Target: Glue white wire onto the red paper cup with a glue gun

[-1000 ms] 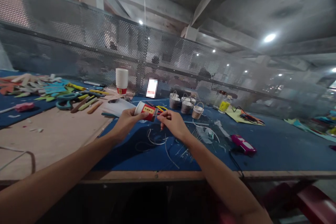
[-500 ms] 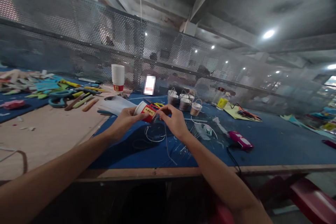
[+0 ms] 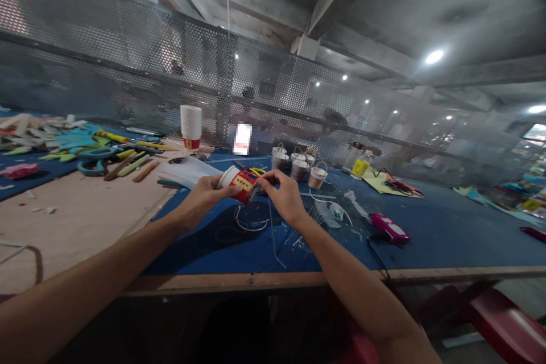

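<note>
My left hand [image 3: 205, 194] is closed around a red and white paper cup [image 3: 242, 184] with a yellow label, tipped on its side. The cup's white rim faces left and its base points right. At the base, the fingers of my right hand [image 3: 279, 190] are pinched together on a thin cord [image 3: 273, 233], which trails down onto the blue mat. The exact pinch point is partly hidden. Yellow-handled pliers [image 3: 257, 171] lie just behind the cup. Below the hands, a loop of white cord [image 3: 251, 228] rests on the mat.
A stack of paper cups [image 3: 191, 125] stands behind, left of a lit phone [image 3: 243, 139]. Several small handled buckets [image 3: 300, 166] stand at the back. To the right are a magenta corded tool [image 3: 389, 228] and a yellow-labelled bottle [image 3: 362, 164]. Scissors [image 3: 94, 164] lie left.
The cup has tilted slightly and its base sits a little lower. Both hands keep nearly the same place and hold.
</note>
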Demonstrator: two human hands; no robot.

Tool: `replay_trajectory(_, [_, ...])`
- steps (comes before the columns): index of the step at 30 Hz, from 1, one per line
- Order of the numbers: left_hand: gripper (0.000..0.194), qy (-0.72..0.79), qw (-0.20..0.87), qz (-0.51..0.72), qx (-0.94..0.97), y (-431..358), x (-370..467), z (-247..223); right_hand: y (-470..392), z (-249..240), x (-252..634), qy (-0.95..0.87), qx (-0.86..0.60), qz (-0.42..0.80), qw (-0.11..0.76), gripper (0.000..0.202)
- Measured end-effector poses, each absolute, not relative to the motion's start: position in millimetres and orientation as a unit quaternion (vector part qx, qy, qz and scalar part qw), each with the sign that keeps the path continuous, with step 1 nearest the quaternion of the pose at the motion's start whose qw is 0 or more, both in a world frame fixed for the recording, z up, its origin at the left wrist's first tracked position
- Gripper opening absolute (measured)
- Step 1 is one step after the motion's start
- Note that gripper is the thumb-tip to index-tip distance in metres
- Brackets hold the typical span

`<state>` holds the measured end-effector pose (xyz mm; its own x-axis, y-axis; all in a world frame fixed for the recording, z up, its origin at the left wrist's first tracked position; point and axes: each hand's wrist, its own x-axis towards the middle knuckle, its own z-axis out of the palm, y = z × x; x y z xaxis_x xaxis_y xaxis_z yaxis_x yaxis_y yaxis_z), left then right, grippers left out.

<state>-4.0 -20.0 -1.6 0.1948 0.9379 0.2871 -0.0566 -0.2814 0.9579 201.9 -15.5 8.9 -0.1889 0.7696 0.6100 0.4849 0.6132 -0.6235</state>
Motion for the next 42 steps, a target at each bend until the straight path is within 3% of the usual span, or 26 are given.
replay_trajectory(42, [0.024,0.352,0.489,0.514,0.611,-18.0,-8.3,-4.0,-11.2,5.2,203.4,-0.756,-0.419,0.175,0.471,0.02])
